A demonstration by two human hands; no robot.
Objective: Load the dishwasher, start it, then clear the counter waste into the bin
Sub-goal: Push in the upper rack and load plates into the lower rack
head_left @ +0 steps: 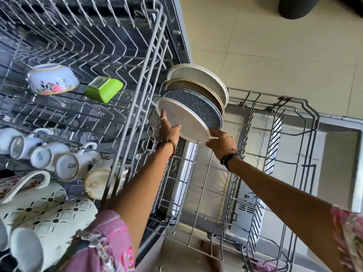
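Both hands are on the plates: the left hand (pixel 169 128) lies with fingers spread and straight against the face of the front white plate (pixel 182 120), thumb out on its lower edge, while the right hand (pixel 223 142) pinches that plate's rim at about five o'clock. Four plates stand on edge in a row at the far end of the lower rack (pixel 275 154), just past the corner of the pulled-out upper rack (pixel 149 61): the white one in front, then a speckled blue plate (pixel 198 107), a tan plate (pixel 198 88) and a second white plate (pixel 202 77) at twelve o'clock behind. These look like stiff, fairly heavy crockery, smooth and chippable, so I'd judge the rim the place to hold, with a flat palm steadying the face so the row doesn't topple like dominoes. Watch that upper rack frame, it hangs just beside the plates at nine o'clock and leaves little room for the left wrist. Up there sit a flowered bowl (pixel 53 79) upside down, a green tub (pixel 105 89), and white cups (pixel 66 163) on their sides towards seven o'clock. Most of the lower rack towards three o'clock holds nothing yet, so loading looks well short of finished, and a dark bin (pixel 296 6) stands on the floor at one o'clock.
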